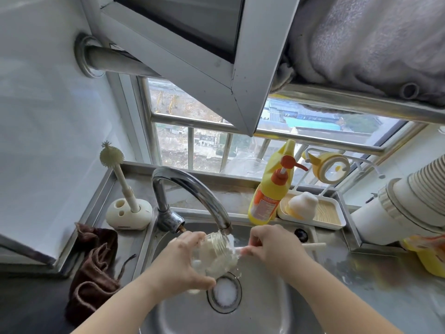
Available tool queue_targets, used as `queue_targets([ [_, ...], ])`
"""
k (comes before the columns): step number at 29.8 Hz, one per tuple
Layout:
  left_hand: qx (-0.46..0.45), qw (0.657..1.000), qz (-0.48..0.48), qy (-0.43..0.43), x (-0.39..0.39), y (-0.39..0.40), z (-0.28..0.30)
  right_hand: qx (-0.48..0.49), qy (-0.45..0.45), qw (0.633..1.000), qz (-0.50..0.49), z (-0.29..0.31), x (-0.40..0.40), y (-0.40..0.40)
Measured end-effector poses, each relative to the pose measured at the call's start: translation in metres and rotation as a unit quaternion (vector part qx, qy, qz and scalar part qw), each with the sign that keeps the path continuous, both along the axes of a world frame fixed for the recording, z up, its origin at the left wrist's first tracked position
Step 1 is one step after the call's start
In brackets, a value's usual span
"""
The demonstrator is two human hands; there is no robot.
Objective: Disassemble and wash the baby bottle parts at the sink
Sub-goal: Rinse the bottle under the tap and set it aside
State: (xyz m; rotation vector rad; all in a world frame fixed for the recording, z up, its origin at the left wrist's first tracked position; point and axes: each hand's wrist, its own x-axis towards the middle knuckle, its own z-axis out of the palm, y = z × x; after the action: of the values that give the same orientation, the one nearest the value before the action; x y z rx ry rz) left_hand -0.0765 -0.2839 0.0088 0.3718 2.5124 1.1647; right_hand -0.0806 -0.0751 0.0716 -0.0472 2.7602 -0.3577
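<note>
Steel sink (260,307), lower centre of frame, basin wet; drain strainer (224,292) covered in white foam. Curved chrome faucet (192,189) arcs from centre left, spout ending directly over the bottle mouth; water running.

Baby bottle (216,255): clear body, threaded neck bare, no collar or teat fitted. Tilted, mouth pointing up and right toward the spout. Inside filled with white suds; held over the drain, centre of frame.

Left hand (179,259): enters from lower left, fingers and thumb wrapped round the bottle body, thumb on the lower side near the base.

Right hand (269,244): enters from lower right, fingers curled round the handle of a bottle brush (313,245); pale handle end projects right of the fist, brush head inside the bottle mouth amid foam.

Surroundings, tabletop (361,273) around sink: brown cloth (94,266) at lower left; cream brush stand (128,214) with a second brush upright, left of faucet; yellow pump bottle (269,196) right of faucet; tray (332,210) beside it.
</note>
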Motion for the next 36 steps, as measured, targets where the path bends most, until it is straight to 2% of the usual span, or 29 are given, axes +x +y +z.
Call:
queue_targets([
  [3, -0.016, 1.000, -0.019, 0.018, 0.001, 0.005, 0.000, 0.019, 0.015, 0.999, 0.034, -0.003, 0.001, -0.012],
  [5, -0.022, 0.999, -0.009, 0.029, 0.002, 0.000, -0.002, 0.008, -0.011, 1.000, 0.019, -0.006, 0.002, -0.014],
  [9, -0.049, 0.994, 0.037, 0.087, 0.010, -0.002, -0.008, -0.136, -0.091, 0.984, -0.072, -0.009, 0.005, -0.003],
  [12, -0.023, 0.996, -0.009, 0.083, 0.019, 0.010, -0.008, -0.191, -0.112, 0.971, -0.088, -0.015, 0.013, -0.007],
  [14, 0.009, 0.998, -0.043, 0.043, 0.019, 0.007, -0.002, -0.201, -0.116, 0.969, -0.086, -0.016, 0.017, -0.004],
  [16, 0.018, 0.997, -0.069, 0.011, 0.011, -0.002, 0.000, -0.190, -0.117, 0.971, -0.083, -0.014, 0.019, 0.001],
  [20, -0.070, 0.988, -0.137, -0.021, -0.007, -0.003, 0.008, -0.185, -0.110, 0.974, -0.067, -0.011, 0.022, -0.007],
  [22, -0.088, 0.987, -0.135, -0.010, -0.011, 0.001, 0.007, -0.155, -0.099, 0.982, -0.054, -0.008, 0.025, -0.012],
  [26, -0.073, 0.992, -0.099, 0.035, -0.009, -0.005, 0.002, 0.001, -0.060, 0.998, -0.022, 0.008, 0.023, 0.006],
  [28, -0.076, 0.992, -0.095, 0.047, -0.005, -0.002, 0.003, 0.048, -0.009, 0.999, -0.015, 0.013, 0.019, 0.009],
  [30, -0.095, 0.987, -0.112, 0.063, 0.000, 0.005, 0.004, 0.083, 0.037, 0.995, 0.032, 0.011, 0.020, -0.006],
  [32, -0.096, 0.987, -0.111, 0.064, -0.001, 0.004, 0.002, 0.091, 0.044, 0.993, 0.062, 0.006, 0.025, -0.015],
  [36, -0.067, 0.993, -0.080, 0.055, -0.006, -0.002, 0.003, 0.062, 0.040, 0.997, -0.008, 0.013, 0.019, 0.006],
])
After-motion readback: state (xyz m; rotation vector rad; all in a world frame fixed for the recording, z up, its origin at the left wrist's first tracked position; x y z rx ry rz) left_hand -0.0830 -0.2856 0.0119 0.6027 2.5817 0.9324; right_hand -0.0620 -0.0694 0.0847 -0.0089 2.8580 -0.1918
